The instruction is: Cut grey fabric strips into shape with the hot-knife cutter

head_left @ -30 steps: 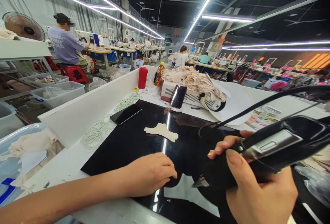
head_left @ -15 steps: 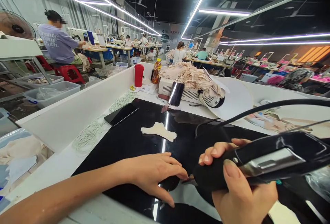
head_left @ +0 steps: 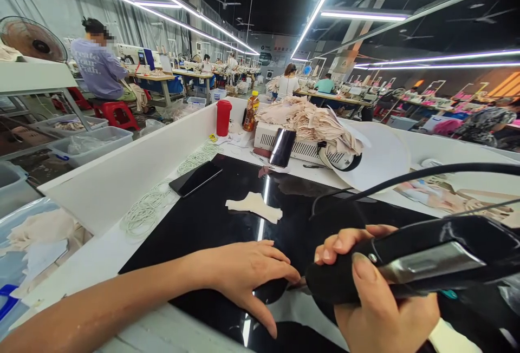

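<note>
My right hand [head_left: 377,288] grips a black corded hand tool [head_left: 442,255] with a silver lever along its side; the thumb lies on its body. A narrow metal tip [head_left: 299,285] points left from it, down at the black glossy work surface [head_left: 195,228]. My left hand [head_left: 252,274] lies low over that surface, thumb spread away from the fingers, index fingertip beside the metal tip. Under the tip is a pale grey patch [head_left: 298,309], whose kind I cannot tell. A cream cut piece [head_left: 255,206] lies flat beyond my left hand. Another cream piece [head_left: 450,338] is partly hidden by my right hand.
A phone [head_left: 195,178] and coiled pale cords [head_left: 148,209] lie at left. At the back are a red cup [head_left: 223,118], a bottle [head_left: 251,111], a leaning phone [head_left: 283,147] and piled beige fabric [head_left: 309,120] on a vented box. A black cable [head_left: 439,169] arcs right. Co-workers sit beyond.
The camera view has shifted slightly, so the surroundings sit a little to the right. My hands and the tool keep almost the same position relative to each other.
</note>
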{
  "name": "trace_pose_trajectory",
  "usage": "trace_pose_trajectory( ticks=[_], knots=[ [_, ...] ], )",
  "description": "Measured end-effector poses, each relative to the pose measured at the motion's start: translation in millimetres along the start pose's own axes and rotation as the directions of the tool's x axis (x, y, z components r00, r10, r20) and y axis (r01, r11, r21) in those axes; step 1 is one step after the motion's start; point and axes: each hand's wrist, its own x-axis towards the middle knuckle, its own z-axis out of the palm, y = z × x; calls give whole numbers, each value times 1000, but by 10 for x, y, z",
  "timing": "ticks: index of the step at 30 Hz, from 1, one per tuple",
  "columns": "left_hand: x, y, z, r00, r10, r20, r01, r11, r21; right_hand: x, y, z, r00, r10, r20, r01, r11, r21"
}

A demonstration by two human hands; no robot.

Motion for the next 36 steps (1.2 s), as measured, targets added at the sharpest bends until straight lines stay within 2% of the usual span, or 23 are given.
trace_pose_trajectory(
  ticks=[6, 11, 17, 21, 25, 27, 31, 36],
  knots=[
    [-8, -24, 27, 1000, -2, -16, 2, 1000, 10, -68, -20, -35, 994, 22, 105, -23, 1000, 15],
    [-18, -54, 53, 1000, -10, -18, 10, 1000, 13, -110, -8, -47, 994, 40, 99, -38, 999, -16],
    [7, -12, 29, 1000, -10, -26, 11, 999, 36, -180, -9, 0, 986, 10, 166, -19, 998, 53],
    [22, 11, 22, 1000, -12, -17, 14, 998, 65, -234, 21, 36, 987, 47, 152, -56, 997, 56],
    [-2, -17, 53, 999, -16, -33, 18, 998, 54, -195, 1, 47, 985, 47, 165, -54, 998, 38],
    [-23, -26, 57, 998, 23, -54, -21, 999, 39, -128, -54, 44, 991, 23, 131, -29, 999, 44],
    [-55, -1, 14, 990, 115, -86, -109, 992, 68, 39, -184, -24, 1000, -9, -16, 9, 999, 34],
    [-81, 30, -54, 995, 65, -82, -57, 994, 93, 156, -218, -197, 995, -23, -100, 19, 999, -38]
  ],
)
